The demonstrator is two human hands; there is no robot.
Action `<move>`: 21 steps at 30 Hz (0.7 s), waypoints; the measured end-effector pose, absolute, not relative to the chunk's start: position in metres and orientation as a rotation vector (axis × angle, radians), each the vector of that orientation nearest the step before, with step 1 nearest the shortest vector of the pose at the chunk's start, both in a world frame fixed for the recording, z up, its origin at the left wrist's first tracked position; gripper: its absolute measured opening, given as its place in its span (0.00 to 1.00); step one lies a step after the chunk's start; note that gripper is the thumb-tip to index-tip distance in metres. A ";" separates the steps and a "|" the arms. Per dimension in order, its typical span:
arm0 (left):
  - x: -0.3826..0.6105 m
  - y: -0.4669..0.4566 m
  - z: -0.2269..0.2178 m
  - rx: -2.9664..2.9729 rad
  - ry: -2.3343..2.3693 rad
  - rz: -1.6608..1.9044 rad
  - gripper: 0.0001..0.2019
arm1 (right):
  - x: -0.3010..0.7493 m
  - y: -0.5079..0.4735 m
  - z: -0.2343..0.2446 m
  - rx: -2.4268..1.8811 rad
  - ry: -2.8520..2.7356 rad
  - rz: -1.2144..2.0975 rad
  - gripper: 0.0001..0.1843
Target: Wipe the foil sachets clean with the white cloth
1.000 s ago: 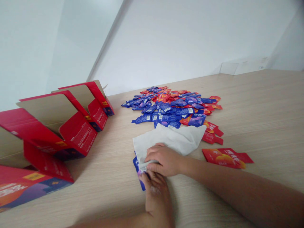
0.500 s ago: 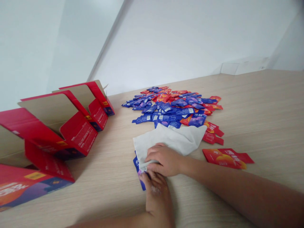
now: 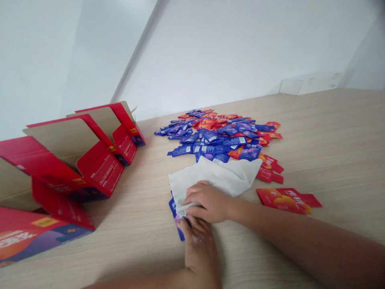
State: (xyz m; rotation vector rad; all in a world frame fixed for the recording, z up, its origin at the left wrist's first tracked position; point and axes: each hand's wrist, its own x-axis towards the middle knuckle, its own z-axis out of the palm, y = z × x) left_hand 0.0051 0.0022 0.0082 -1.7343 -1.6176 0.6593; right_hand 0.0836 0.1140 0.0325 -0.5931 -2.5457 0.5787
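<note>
My right hand (image 3: 209,202) lies on the near corner of a white wipe (image 3: 222,174), fingers curled and gripping it over a blue sachet (image 3: 175,216) on the wooden table (image 3: 331,140). My left hand (image 3: 199,249) reaches in from below; its fingertips hold the sachet's lower part. Only the sachet's left edge shows beneath the wipe and fingers. A pile of blue and red sachets (image 3: 219,134) lies just beyond the wipe.
Several open red cardboard boxes (image 3: 90,160) stand and lie along the left side of the table. A larger red sachet (image 3: 285,199) lies alone to the right of my right forearm. White walls rise behind the table.
</note>
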 end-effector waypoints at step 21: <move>0.006 0.002 0.019 -1.798 -1.593 0.679 0.21 | 0.085 0.117 0.029 -0.506 -2.556 0.528 0.15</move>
